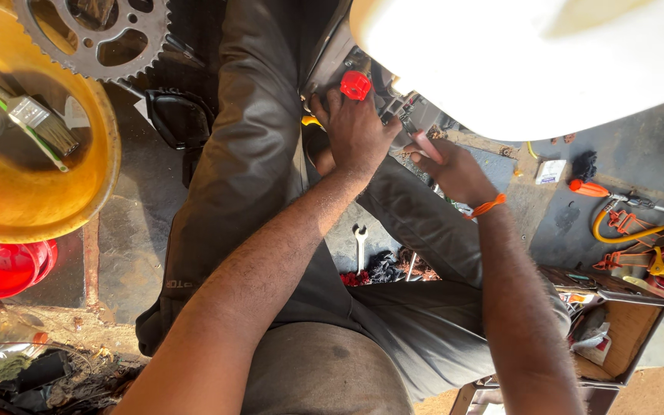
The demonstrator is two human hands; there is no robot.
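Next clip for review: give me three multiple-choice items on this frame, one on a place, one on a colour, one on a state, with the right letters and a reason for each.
1. Where does the paintbrush lie?
A. in the yellow basin
B. in the cardboard box
C. on the person's lap

2. What colour is the band on the right wrist?
A. blue
B. orange
C. white

3. How is the spanner placed?
A. gripped in the left hand
B. hanging from the box
C. lying loose on the ground between the legs

Answers:
1 A, the brush rests inside the basin, below the sprocket.
2 B, an orange band circles the wrist.
3 C, both the left hand and the right hand are up at the machine part, away from the spanner.
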